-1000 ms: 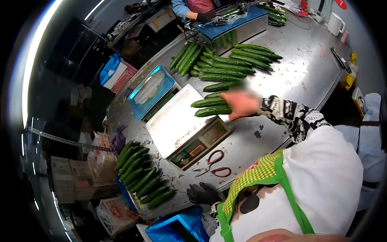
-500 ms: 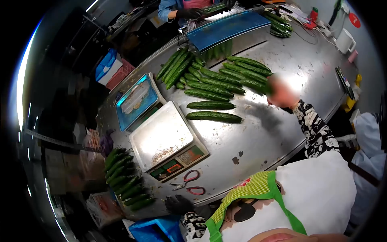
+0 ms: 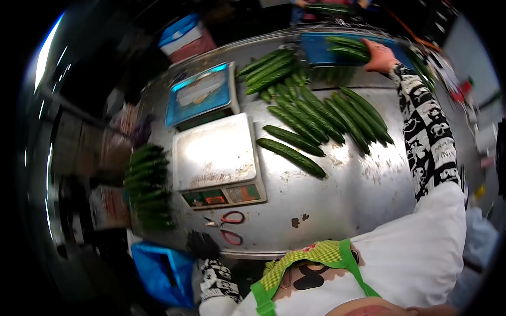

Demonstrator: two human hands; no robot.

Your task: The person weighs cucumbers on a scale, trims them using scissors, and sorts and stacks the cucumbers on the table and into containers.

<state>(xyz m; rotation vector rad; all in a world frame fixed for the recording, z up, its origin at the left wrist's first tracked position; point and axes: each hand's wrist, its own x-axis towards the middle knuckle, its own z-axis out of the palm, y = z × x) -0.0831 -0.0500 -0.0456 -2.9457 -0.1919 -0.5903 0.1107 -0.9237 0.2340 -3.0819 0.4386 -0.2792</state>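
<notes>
At the far side, my right hand (image 3: 380,56), in a pinkish-orange glove, is closed around the ends of a few cucumbers (image 3: 348,48). They are over the blue top (image 3: 316,46) of a scale at the back. Several more cucumbers (image 3: 295,122) lie in a loose row on the metal table (image 3: 337,210), with a pile (image 3: 271,71) behind them. My left hand (image 3: 202,245), in a black glove, rests by the near table edge with its fingers apart and nothing in them. Red-handled scissors (image 3: 232,227) lie just beyond it.
A white-topped scale (image 3: 213,152) stands left of the row, and a blue-topped scale (image 3: 203,95) is behind it. Stacked cucumbers (image 3: 147,187) line the left edge. A blue bag (image 3: 163,271) hangs below the near edge. Across the table, another person holds a cucumber (image 3: 327,8).
My right hand has moved from the right of the row to the back scale, carrying cucumbers. The view has turned. My left hand stays near the table edge.
</notes>
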